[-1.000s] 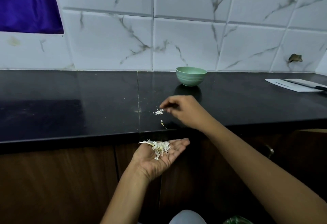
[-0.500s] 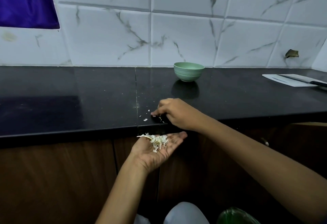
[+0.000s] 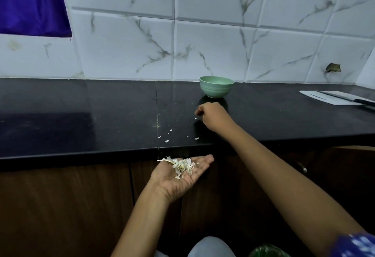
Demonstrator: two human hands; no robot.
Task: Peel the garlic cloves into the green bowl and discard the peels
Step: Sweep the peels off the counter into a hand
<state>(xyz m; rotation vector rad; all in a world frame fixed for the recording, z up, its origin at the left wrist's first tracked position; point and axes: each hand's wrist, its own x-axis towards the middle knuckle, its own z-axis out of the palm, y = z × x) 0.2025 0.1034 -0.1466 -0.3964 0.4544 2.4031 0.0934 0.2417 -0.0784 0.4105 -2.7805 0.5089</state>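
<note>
- left hand [image 3: 182, 177]: palm up, fingers straight and together, flat like a tray. It carries a pile of white papery garlic peels [image 3: 182, 165] on the palm and finger bases. It sits just below and in front of the surface edge.
- right hand [image 3: 213, 117]: knuckles up, low on the black glossy stone surface [image 3: 81, 114], fingers curled under and pointing left. Can't tell whether the fingertips pinch a scrap; too small and hidden by the hand.
- loose white peel scraps [image 3: 166, 141]: scattered on the surface between the hands. Several lie near the front edge, one or two just beside the right fingertips.
- pale green round bowl [image 3: 216, 90]: upright on the surface just behind the right hand, close to the wall and apart from the hand. Inside hidden from this angle.
- white flat sheet [image 3: 324, 99]: far right of the surface, well apart from the bowl, with a dark-handled knife [image 3: 349, 100] lying on it.
- white marble-veined wall tiles [image 3: 213, 49]: behind the surface, with a dark chipped hole [image 3: 333, 67] at right.
- purple cloth [image 3: 30, 3]: top left, over the wall.
- brown wood-grain cabinet doors [image 3: 60, 206]: under the surface, behind the left hand.
- blue patterned sleeve [image 3: 357, 244]: on the right arm, bottom right corner.
- dark green object [image 3: 265, 251]: bottom edge, cut off, can't identify.
</note>
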